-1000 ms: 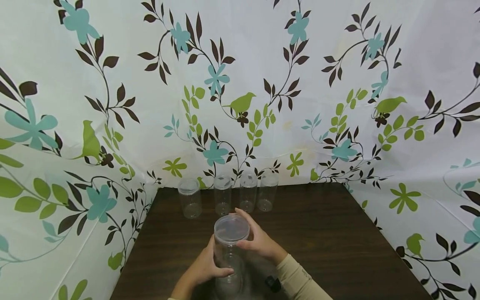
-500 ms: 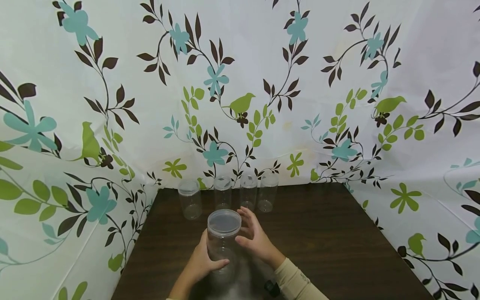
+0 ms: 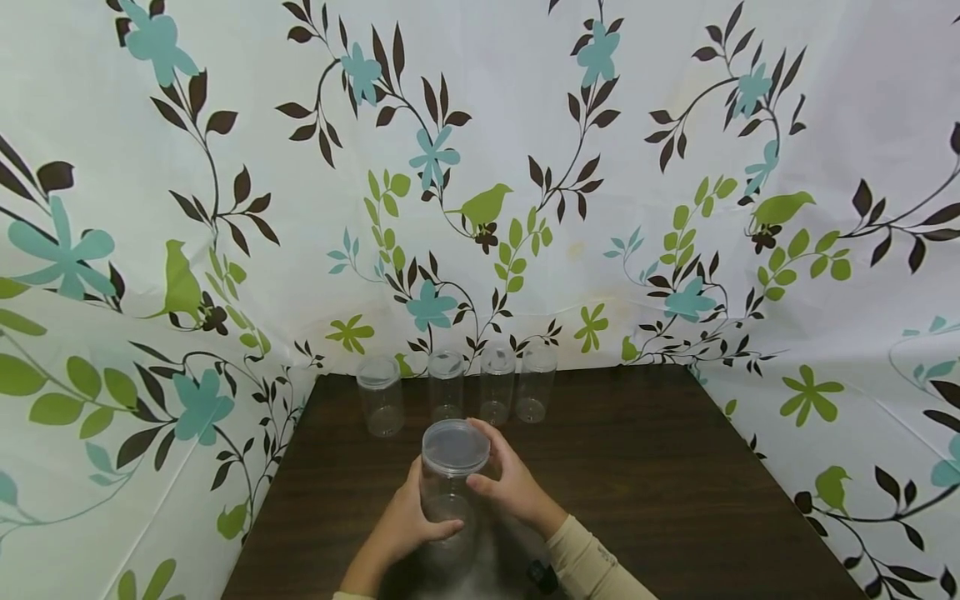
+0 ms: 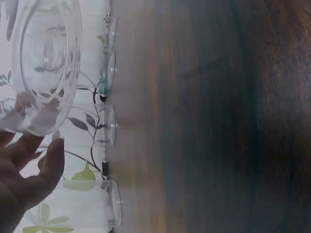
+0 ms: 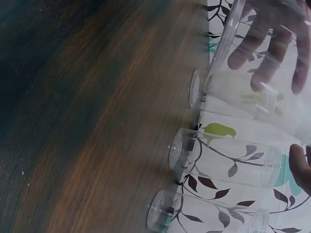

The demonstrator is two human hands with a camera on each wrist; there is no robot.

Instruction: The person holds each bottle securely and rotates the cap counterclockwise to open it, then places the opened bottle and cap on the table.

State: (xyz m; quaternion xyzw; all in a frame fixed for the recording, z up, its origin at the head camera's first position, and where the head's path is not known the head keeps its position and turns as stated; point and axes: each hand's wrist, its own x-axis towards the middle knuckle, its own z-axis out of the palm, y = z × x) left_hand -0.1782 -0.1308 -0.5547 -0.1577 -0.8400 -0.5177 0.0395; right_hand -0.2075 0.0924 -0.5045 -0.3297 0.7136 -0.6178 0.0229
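Observation:
A clear plastic jar (image 3: 448, 496) with a translucent screw lid (image 3: 455, 446) is held upright above the table, close to me. My left hand (image 3: 405, 521) grips the jar's body from the left, thumb across the front. In the left wrist view, the left hand (image 4: 34, 174) shows beneath the jar's round base (image 4: 48, 68). My right hand (image 3: 517, 487) has its thumb and fingers curved round the lid's right side. The right wrist view catches fingers through the clear wall of the jar (image 5: 272, 53), and part of the right hand (image 5: 301, 170) at the edge.
Several similar clear jars stand in a row along the table's back edge, the leftmost jar (image 3: 381, 400) a little apart. The dark wooden table (image 3: 637, 483) meets a white curtain (image 3: 510, 108) printed with leaves and birds. A small black object (image 3: 542, 575) is beside the right sleeve.
Half a second ago the right fingers were spread off the lid; now they are round it again. The jar has shifted slightly left and up compared with one second ago, still in the left hand.

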